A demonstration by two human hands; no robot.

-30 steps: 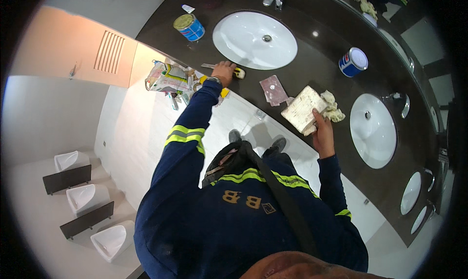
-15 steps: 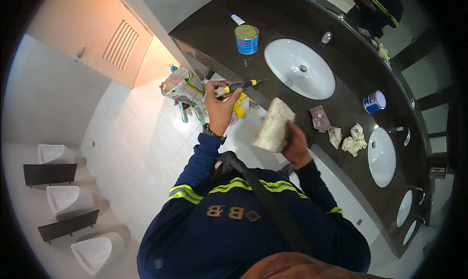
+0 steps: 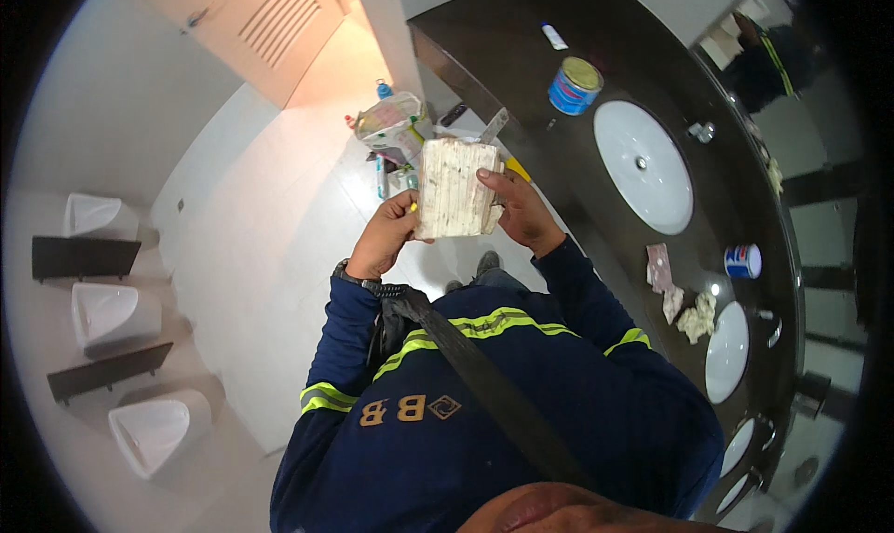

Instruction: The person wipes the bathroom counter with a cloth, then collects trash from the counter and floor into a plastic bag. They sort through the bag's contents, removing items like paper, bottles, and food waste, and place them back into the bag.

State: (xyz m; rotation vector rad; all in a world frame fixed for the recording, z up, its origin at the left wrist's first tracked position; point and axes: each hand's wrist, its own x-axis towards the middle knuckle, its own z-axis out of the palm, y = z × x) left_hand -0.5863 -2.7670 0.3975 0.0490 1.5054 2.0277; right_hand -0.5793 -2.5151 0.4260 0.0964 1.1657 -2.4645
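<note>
A cream, stained block (image 3: 452, 193) with streaky grooves down its face is held upright in front of me. My right hand (image 3: 529, 212) grips its right edge, thumb on the front face. My left hand (image 3: 386, 233) is closed at the block's lower left edge. A yellow bit (image 3: 413, 207) of a tool's handle shows by its thumb; the block hides the rest of the tool. Past the block's top right corner sticks out a flat metal blade (image 3: 494, 125); I cannot tell what it belongs to.
Right of me runs a dark counter (image 3: 605, 198) with white basins (image 3: 643, 165), a blue tin (image 3: 575, 86), a smaller blue-and-white can (image 3: 742, 261), a tube (image 3: 554, 36) and crumpled cloth (image 3: 697, 317). A bag of supplies (image 3: 391, 128) stands on the floor. Urinals (image 3: 116, 314) line the left.
The block has moved left and turned its streaked face toward me. My left hand has come down to the block's edge, and its yellow-and-black tool is now mostly hidden. The view has shifted.
</note>
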